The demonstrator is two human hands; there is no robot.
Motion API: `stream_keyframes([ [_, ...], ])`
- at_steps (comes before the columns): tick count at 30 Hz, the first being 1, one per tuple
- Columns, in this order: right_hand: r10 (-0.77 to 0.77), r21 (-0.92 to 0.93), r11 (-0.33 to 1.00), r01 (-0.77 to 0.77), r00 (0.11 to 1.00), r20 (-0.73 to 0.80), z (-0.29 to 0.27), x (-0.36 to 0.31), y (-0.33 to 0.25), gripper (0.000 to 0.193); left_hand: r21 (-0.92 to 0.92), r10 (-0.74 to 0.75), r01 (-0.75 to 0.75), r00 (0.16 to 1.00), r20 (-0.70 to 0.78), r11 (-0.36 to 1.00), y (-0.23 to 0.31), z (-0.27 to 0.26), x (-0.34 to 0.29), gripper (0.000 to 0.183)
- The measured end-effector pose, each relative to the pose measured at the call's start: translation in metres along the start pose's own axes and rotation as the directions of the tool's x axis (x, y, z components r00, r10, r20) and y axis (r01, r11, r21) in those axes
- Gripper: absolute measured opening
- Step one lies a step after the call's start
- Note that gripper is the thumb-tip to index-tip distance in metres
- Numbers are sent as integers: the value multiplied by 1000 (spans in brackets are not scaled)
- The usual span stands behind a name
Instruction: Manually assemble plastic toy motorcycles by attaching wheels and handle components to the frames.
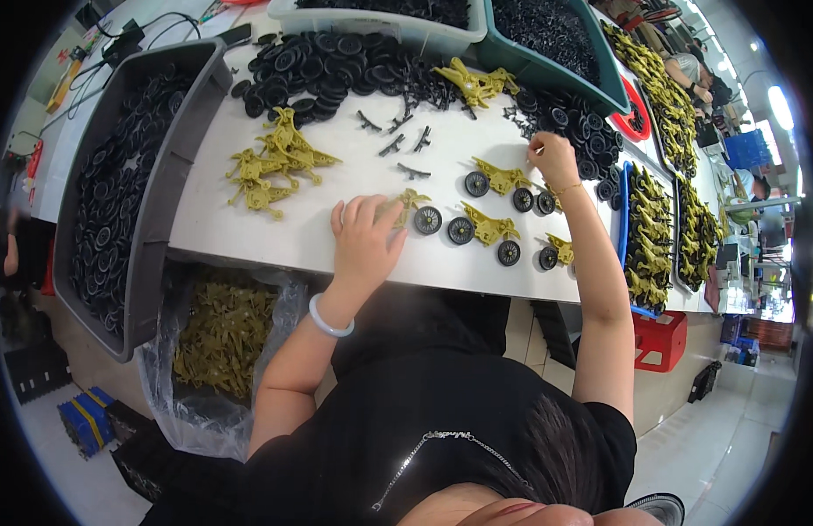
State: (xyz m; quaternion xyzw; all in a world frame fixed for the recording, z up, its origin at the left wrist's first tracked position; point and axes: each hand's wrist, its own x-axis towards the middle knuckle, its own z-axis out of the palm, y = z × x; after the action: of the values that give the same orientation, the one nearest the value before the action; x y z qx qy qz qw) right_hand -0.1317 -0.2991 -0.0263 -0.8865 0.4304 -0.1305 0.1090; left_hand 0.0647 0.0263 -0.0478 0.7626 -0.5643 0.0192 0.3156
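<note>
My left hand (365, 241) rests low over the table with its fingers bent around the rear of a yellow toy motorcycle body (412, 200). A black spoked wheel (427, 220) shows at that toy's right end; its other end is hidden by the hand. Farther right, my right hand (555, 162) has thumb and fingertips pinched together above the table; anything between them is too small to make out. Near it lie more yellow toy motorcycles with black wheels, one (500, 178) to its left and one (489, 228) closer to me. Another (560, 252) lies beside my right forearm.
Loose black handlebar-like pieces (413, 171) lie mid-table, with yellow bodies (279, 158) at left and piled black wheels (323, 66) behind. A grey bin (183, 127) of wheels flanks the left; a green bin (612, 79) stands at the back. Filled trays (628, 223) line the right.
</note>
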Motion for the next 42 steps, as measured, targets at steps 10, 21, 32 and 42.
stream_keyframes([
  [10, -125, 667, 744, 42, 989, 78, 7, -129, -173, 12, -18, -4, 4, 1000, -19, 1000, 0, -5, 2, 39],
  [21, -191, 505, 834, 223, 975, -116, 47, -151, -194, 13, -22, 0, -1, 999, -38, 1000, -6, 0, -1, 43],
  [32, -250, 346, 893, 290, 956, -154, 49, -150, -206, 11, 44, 43, -39, 996, -81, 998, -3, -1, -2, 30],
  [42, -239, 233, 943, 239, 971, -28, 44, -145, -213, 6, 23, 47, -45, 992, -116, 999, -4, 4, 3, 32],
])
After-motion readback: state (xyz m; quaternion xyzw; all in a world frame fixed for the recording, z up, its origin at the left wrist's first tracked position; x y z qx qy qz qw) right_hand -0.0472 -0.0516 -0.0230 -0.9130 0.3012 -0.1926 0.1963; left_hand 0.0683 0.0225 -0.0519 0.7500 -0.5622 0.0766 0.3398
